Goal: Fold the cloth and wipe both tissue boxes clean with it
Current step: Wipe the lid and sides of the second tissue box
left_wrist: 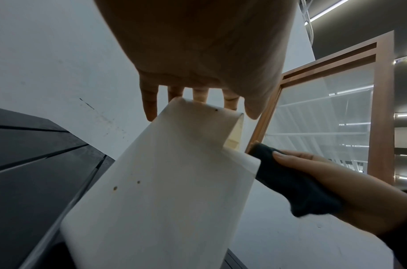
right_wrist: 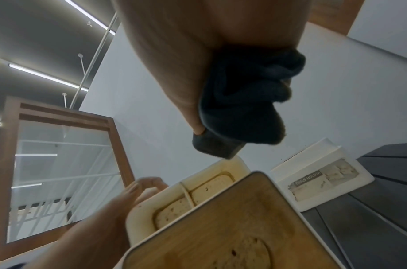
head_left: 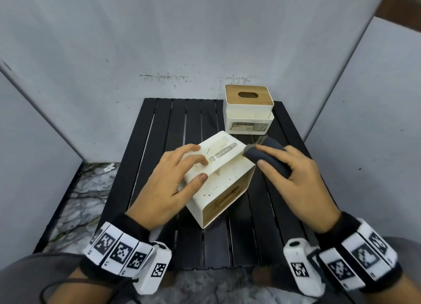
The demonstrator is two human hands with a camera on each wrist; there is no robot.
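Note:
A white tissue box (head_left: 224, 178) lies tipped on its side on the black slatted table (head_left: 227, 246), its wooden lid facing me and brown spots on its upper face. My left hand (head_left: 177, 176) rests on top of it, fingers spread and thumb on the near edge, steadying it. My right hand (head_left: 293, 167) grips a folded dark grey cloth (head_left: 271, 157), whose tip touches the box's far right edge. The cloth (right_wrist: 241, 102) is bunched in my fingers over the box (right_wrist: 220, 218). A second white tissue box (head_left: 249, 109) with a wooden lid stands upright behind.
White panels wall the table on the left, back and right. A marble-patterned floor (head_left: 79, 201) shows to the left of the table. A wooden-framed glass partition (left_wrist: 335, 112) stands beyond the panels.

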